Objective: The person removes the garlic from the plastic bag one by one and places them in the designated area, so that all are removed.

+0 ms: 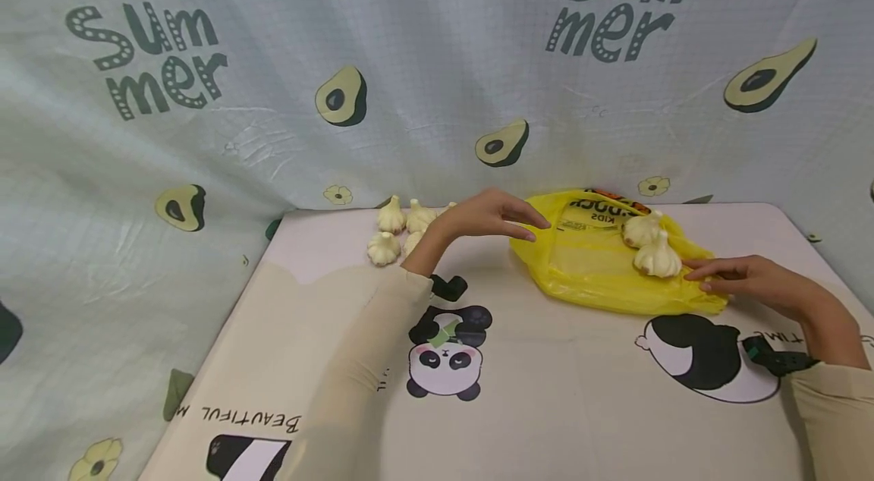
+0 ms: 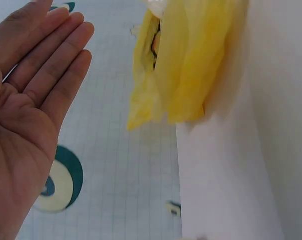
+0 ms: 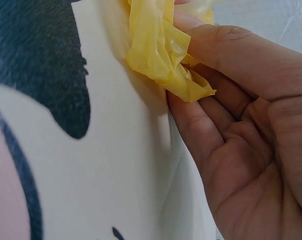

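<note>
A yellow plastic bag [image 1: 594, 268] with dark printing lies spread at the back right of the table. Two whole garlic bulbs [image 1: 658, 255] sit against each other over its right part. My left hand [image 1: 485, 215] is raised beside the bag's left end, fingers extended and nothing in them; the left wrist view shows its bare palm [image 2: 30, 110]. At the bag's right edge is my right hand [image 1: 771, 284], its fingertips right by the nearer bulb. In the right wrist view, crumpled yellow film [image 3: 166, 65] overlaps the thumb and lightly bent fingers.
Several more garlic bulbs [image 1: 391, 215] are grouped at the back left, partly hidden behind my left hand and forearm. A printed cloth [image 1: 423, 86] hangs right behind the table's back edge. The pale tabletop [image 1: 546, 390] carries panda pictures and lettering.
</note>
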Demonstrator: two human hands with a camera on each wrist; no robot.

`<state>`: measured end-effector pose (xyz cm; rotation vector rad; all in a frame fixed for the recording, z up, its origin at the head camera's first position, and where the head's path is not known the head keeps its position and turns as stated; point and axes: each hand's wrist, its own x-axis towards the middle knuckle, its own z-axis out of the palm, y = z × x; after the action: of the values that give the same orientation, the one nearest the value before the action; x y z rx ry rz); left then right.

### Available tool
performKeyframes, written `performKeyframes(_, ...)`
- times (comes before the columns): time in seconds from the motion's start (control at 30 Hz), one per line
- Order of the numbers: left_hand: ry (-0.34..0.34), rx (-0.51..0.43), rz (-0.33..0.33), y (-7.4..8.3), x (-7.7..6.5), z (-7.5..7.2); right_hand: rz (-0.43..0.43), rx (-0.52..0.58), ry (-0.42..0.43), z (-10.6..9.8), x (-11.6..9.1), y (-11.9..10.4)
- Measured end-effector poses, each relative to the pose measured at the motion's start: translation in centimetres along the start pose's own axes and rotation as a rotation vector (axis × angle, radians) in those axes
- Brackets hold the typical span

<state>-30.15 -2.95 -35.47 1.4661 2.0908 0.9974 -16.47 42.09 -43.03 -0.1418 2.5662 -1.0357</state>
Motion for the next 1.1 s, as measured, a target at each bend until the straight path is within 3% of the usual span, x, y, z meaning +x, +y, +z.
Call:
performKeyframes(0.43,-0.052,-0.044,0.01,0.9,6.5,2.8,0.009,0.038,-0.006,0.2,0.1,0.3)
performKeyframes(0.73,-0.09,0.03,0.013,0.7,10.3,4.1,0.007,0.019,-0.002,0.4,0.1,0.2)
performKeyframes(0.9,-0.073,0.093,-0.006,0.6,12.7,4.4,0.005,0.02,0.0,0.4,0.2,0.2)
performKeyframes(1.1,-0.038,0.058,-0.062,0.5,15.6,4.9,-0.012,0.042,-0.008,0.2,0.0,0.4)
